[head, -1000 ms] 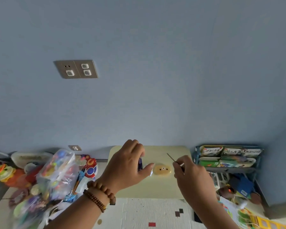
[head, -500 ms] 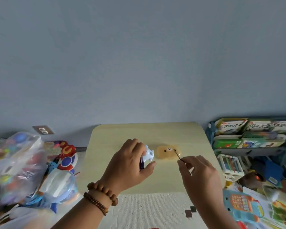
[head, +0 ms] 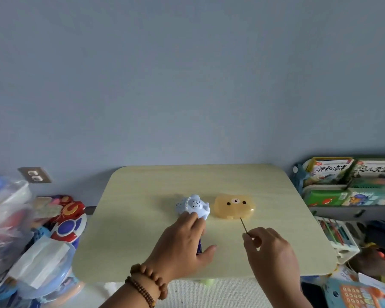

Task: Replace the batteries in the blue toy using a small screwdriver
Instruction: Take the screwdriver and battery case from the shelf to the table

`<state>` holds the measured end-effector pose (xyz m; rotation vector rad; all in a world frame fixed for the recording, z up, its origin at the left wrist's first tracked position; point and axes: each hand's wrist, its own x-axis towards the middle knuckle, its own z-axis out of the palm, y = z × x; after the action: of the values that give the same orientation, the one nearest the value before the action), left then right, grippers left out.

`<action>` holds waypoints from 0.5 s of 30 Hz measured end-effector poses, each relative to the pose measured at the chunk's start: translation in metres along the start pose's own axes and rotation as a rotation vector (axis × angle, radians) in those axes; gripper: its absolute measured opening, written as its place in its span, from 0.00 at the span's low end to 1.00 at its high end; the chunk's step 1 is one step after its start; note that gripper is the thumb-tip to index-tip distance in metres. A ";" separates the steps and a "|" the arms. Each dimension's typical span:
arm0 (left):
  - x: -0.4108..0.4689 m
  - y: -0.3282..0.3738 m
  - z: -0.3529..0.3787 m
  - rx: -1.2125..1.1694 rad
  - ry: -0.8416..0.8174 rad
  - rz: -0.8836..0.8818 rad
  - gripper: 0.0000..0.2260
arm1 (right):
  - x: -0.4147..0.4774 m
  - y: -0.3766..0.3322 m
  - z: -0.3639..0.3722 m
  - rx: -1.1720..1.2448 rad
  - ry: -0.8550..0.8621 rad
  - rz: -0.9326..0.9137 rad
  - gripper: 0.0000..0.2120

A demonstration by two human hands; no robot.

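blue toy [head: 193, 206] now down on table [head: 142, 218], left hand [head: 182, 243] touching it, gripping a purple thing [head: 199, 246], right hand [head: 269, 247] pinching screwdriver [head: 244, 226], bear case [head: 234, 206] at toy's 3 o'clock

A single view is supplied: a wide-angle camera worn on the person's head. It faces forward and tilts slightly down toward the wall [head: 187, 85] behind the bench [head: 142, 218]. The wall fills the upper half of the frame. The bench occupies the lower middle, close to the camera and seen from above its near edge. The left hand [head: 182, 243] and right hand [head: 273, 252] enter from the bottom edge. A toy pile [head: 20, 230] and a book rack [head: 351, 185] flank the bench at the frame sides.
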<state>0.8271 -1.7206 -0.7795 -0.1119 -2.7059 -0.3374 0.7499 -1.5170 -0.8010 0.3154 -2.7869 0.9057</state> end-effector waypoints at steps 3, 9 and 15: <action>0.007 -0.011 0.026 -0.002 -0.011 -0.001 0.19 | 0.008 0.009 0.021 -0.002 -0.017 0.027 0.06; 0.008 -0.015 0.067 -0.049 -0.090 0.006 0.18 | 0.011 0.025 0.042 -0.021 -0.074 -0.018 0.06; 0.017 -0.022 0.084 -0.011 -0.158 -0.026 0.18 | 0.010 0.038 0.047 -0.019 -0.062 -0.039 0.07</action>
<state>0.7765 -1.7207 -0.8523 -0.1114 -2.8645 -0.3648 0.7248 -1.5168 -0.8567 0.3999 -2.8329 0.8749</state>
